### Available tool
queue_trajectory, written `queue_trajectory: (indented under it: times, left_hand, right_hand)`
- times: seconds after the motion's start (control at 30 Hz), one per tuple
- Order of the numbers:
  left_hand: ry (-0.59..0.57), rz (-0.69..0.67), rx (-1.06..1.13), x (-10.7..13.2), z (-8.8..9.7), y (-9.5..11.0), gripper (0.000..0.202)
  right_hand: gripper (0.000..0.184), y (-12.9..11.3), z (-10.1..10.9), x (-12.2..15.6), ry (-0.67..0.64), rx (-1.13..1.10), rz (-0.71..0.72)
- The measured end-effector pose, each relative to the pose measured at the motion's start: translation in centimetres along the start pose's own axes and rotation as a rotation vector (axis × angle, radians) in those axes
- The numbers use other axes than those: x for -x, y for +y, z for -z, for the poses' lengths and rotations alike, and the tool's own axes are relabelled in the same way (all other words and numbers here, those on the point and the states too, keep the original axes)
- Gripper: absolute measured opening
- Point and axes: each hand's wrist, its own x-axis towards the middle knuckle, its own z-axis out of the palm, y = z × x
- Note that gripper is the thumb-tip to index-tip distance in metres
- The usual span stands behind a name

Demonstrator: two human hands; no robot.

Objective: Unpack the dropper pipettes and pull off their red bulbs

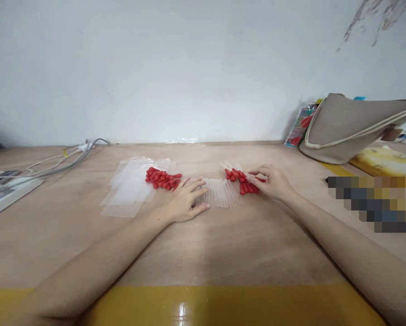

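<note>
My left hand (188,199) rests over the left end of a row of thin, clear, stick-like pieces (221,192), its fingers apart. Beside its fingertips on the left lies a heap of small red teardrop-shaped pieces (162,179), partly on flat clear plastic sleeves (128,183). At the right end of the row is a second cluster of red teardrop-shaped pieces (235,175), with pale thin sticks (230,166) behind it. My right hand (270,181) reaches into this cluster from the right, thumb and fingers closed around a red piece; its fingertips partly hide it.
A grey bag (345,122) and a printed plastic package (300,124) stand at the back right against the wall. A yellow packet (386,160) lies near them. Cables (67,163) run to a white power strip (12,192) on the left. Yellow tape (223,303) borders the table's front.
</note>
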Motion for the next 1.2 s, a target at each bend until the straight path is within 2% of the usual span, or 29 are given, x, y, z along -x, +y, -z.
queue_trajectory:
  times: [0.1, 0.3, 0.57, 0.73, 0.87, 1.0, 1.13, 1.2]
  left_hand:
    - [-0.016, 0.007, 0.010, -0.1, 0.0, 0.2, 0.042]
    - [0.002, 0.015, 0.013, -0.1, 0.0, 0.4, 0.042]
    - [0.020, 0.004, 0.012, -0.2, -0.1, 0.4, 0.039]
    - [0.024, 0.003, 0.010, -0.1, 0.0, 0.4, 0.039]
    - [0.017, 0.005, 0.010, -0.1, 0.1, 0.5, 0.039]
    - [0.056, 0.009, -0.001, -0.1, 0.2, 0.6, 0.047]
    - [0.172, 0.037, -0.058, -0.3, -0.1, 0.7, 0.050]
    - [0.234, 0.050, -0.107, -0.3, -0.4, 0.6, 0.048]
  right_hand:
    - [0.028, -1.0, -0.4, -0.2, -0.045, 0.117, -0.004]
    - [0.026, -2.5, -1.1, -0.7, -0.109, 0.250, -0.108]
    - [0.023, -3.1, -1.7, -1.2, -0.087, 0.081, -0.334]
    - [0.024, -3.5, -1.7, -1.1, -0.089, -0.006, -0.382]
    - [0.026, -3.4, -1.9, -1.1, -0.012, -0.024, -0.402]
    - [0.025, -3.3, -2.0, -1.0, 0.159, -0.031, -0.343]
    - [0.023, -4.0, -1.9, -0.3, 0.367, -0.061, -0.147]
    - [0.022, -4.7, -1.8, 0.4, 0.361, -0.076, -0.022]
